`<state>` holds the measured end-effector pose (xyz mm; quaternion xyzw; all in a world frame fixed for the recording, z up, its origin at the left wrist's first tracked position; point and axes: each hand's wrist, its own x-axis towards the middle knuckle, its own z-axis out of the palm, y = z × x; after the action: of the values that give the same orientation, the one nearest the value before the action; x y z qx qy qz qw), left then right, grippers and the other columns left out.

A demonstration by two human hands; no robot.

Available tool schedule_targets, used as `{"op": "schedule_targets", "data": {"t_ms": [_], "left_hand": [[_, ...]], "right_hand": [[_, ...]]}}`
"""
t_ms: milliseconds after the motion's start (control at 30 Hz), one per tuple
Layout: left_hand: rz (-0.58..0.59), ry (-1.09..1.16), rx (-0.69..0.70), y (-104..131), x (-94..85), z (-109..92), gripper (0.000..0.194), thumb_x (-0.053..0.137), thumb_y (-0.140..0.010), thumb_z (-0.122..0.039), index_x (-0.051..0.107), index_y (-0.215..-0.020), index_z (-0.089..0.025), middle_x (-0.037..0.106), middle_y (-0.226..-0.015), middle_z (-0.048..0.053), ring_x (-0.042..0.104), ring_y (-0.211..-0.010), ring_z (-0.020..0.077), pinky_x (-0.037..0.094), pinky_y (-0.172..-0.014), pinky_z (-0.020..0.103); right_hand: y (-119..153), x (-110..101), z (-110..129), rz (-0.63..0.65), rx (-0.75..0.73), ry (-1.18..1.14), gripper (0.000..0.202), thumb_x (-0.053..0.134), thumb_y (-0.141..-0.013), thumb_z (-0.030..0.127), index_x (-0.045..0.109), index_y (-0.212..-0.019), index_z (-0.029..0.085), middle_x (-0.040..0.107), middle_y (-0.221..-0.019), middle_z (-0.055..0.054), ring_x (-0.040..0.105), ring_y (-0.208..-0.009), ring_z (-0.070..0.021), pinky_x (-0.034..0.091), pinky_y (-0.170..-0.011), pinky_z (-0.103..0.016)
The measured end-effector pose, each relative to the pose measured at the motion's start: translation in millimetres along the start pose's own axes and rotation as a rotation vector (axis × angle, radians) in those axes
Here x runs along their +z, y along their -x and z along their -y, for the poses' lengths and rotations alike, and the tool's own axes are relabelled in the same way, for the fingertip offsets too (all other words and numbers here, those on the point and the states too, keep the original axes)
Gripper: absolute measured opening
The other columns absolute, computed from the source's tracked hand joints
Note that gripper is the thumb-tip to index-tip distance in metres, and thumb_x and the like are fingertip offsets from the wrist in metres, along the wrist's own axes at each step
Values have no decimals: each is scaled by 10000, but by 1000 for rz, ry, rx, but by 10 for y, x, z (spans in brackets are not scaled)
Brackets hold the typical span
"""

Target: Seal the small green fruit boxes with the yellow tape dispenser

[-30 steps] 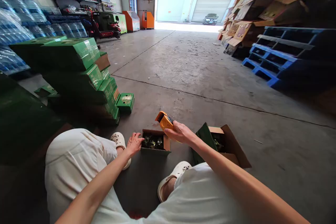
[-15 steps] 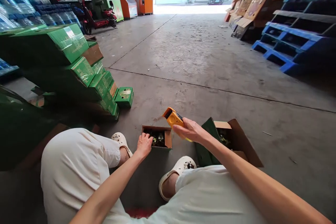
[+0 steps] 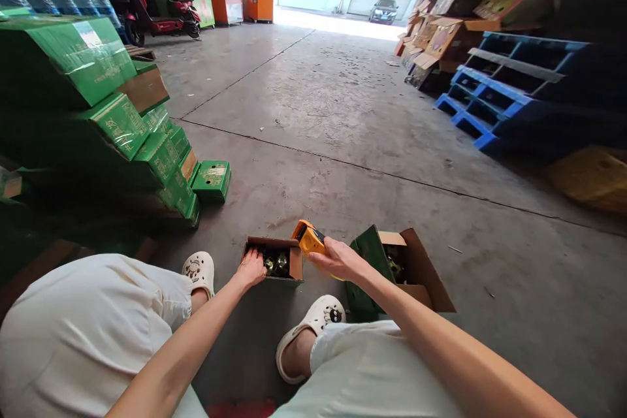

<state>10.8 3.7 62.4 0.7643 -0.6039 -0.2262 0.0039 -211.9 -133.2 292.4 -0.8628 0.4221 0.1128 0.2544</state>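
Note:
A small open carton stands on the floor between my feet, with several shiny dark round things inside. My left hand lies over its left end, fingers spread and reaching in; their tips are partly hidden. My right hand is closed around a yellow-and-black handheld tool, its front end over the carton's right edge. Just right of that hand, a larger green carton has its brown flaps up and dark, glossy contents partly showing.
Green cartons are stacked at the left, with a single green box beside them. Blue pallets and flattened cardboard stand at the right. White clogs are on my feet. A red scooter is farther back.
The view has turned to the right and slightly upward, shifting the scene left. My left hand stays at the small carton, its fingers stretched flatter. The yellow tool is nearer the carton's right edge.

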Motion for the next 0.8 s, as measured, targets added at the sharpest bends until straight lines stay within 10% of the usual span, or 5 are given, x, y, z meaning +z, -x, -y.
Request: {"op": "schedule_targets", "data": {"t_ms": [500, 800], "left_hand": [[15, 3, -50, 124, -6, -79, 711, 512, -903, -175, 418, -1603, -92, 358, -1686, 257, 293, -1585, 402, 273, -1265, 548], [260, 99, 113, 201, 2, -462, 1032, 550, -890, -778, 279, -1667, -156, 247, -1733, 259, 204, -1609, 447, 151, -1234, 741]], "right_hand": [[171, -119, 17, 6, 118, -140, 339, 639, -949, 502, 529, -817, 209, 656, -837, -29, 565, -744, -158, 338, -577, -240], [140, -195, -97, 20, 157, -240, 375, 612, -938, 569, 546, -863, 208, 647, -812, -16, 569, -730, -159, 360, -576, -240]]}}
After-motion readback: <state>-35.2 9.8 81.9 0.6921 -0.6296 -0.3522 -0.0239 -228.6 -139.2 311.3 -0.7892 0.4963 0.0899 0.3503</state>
